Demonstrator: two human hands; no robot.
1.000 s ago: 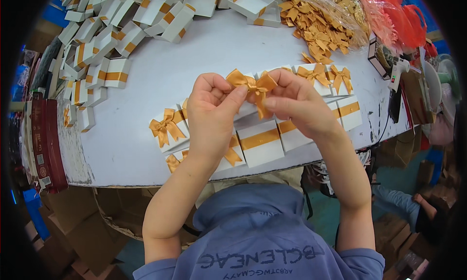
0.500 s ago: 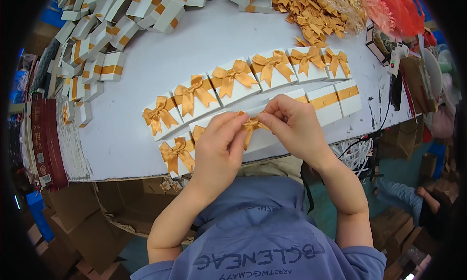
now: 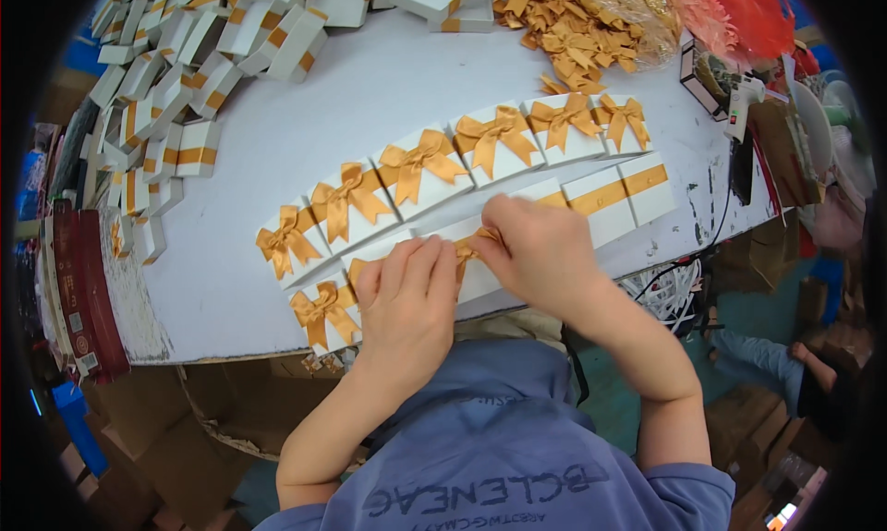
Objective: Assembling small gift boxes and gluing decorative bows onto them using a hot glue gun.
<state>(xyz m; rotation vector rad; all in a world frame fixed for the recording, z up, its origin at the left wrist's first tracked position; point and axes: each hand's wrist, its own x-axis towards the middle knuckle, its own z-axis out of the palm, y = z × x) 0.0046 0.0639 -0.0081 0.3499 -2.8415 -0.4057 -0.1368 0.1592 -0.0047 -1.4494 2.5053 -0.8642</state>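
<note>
White tabletop fills the middle of the frame, its far side crowded. At upper left a heap of white boxes, banded in gold, lies at all angles; several stand open, white insides showing. At upper right a clear bag partly covers a pile of gold bows, some spilling out toward the centre, with a red bag beyond it. Across the centre, a back row of six closed boxes carries a bow apiece. Before it runs the front row: its leftmost box has a bow, its two rightmost just the gold band. Over the middle of this row, the left hand is bent palm down, fingers together, tips at a small bow; the right hand is curled, its thumb at the bow's other side. Whether either pinches or merely presses, I cannot tell. Near edge: the front row's left end sits just beside it. Broad tabletop shows between heap and back row, and more at left, toward a dark red box.
</note>
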